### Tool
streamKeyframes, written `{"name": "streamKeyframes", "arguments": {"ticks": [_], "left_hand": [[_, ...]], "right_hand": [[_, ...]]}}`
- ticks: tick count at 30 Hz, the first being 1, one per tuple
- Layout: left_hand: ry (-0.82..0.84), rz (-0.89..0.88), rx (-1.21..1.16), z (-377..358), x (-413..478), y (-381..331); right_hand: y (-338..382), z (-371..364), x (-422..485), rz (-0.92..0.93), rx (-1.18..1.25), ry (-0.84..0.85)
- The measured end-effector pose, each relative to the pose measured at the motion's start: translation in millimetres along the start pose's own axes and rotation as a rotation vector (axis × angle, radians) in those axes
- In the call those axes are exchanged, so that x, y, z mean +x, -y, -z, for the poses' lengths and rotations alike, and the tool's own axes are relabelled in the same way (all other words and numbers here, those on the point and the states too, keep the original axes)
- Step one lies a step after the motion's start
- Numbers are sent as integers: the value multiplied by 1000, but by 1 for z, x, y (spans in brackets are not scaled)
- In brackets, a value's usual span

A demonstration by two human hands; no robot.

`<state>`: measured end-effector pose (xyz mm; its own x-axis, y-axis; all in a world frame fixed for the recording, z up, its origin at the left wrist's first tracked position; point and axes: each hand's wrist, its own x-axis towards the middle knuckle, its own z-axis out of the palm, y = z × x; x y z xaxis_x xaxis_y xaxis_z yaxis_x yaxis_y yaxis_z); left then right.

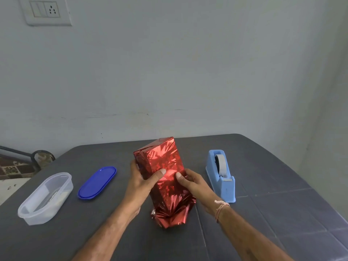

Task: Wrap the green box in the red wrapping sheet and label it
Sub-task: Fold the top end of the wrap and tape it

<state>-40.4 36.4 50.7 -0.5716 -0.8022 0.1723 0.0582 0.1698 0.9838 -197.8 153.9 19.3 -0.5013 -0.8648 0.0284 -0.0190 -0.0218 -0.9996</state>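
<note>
A tall box wrapped in shiny red wrapping sheet [163, 166] is held over the dark grey table [263, 213], tilted with its far end up. None of the green box shows through the foil. My left hand [143, 179] grips its left side, thumb across the front. My right hand [192, 181] grips the right side, thumb on the front next to the left thumb. The near end of the sheet [169, 213] is loose and crumpled, bunched below my hands.
A light blue tape dispenser [221, 176] stands right of the box. A blue oval lid [98, 182] lies to the left, and a clear oval plastic container [45, 198] sits further left near the table edge. A wall rises behind the table.
</note>
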Motion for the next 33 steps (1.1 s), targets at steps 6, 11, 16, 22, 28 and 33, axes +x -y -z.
{"name": "streamKeyframes", "arguments": {"ticks": [6, 11, 16, 22, 28, 33], "left_hand": [[104, 6, 77, 4, 1, -4], [108, -76, 196, 7, 4, -45], [353, -68, 733, 28, 26, -92], [123, 142, 544, 44, 35, -76], [-37, 439, 75, 32, 7, -38], [-18, 518, -99, 14, -19, -18]], "right_hand": [[35, 1, -1, 72, 57, 65], [42, 8, 7, 115, 2, 164], [52, 13, 19, 196, -173, 196], [48, 0, 20, 324, -557, -263], [6, -46, -28, 190, -229, -652], [-8, -60, -23, -258, 317, -581]]}}
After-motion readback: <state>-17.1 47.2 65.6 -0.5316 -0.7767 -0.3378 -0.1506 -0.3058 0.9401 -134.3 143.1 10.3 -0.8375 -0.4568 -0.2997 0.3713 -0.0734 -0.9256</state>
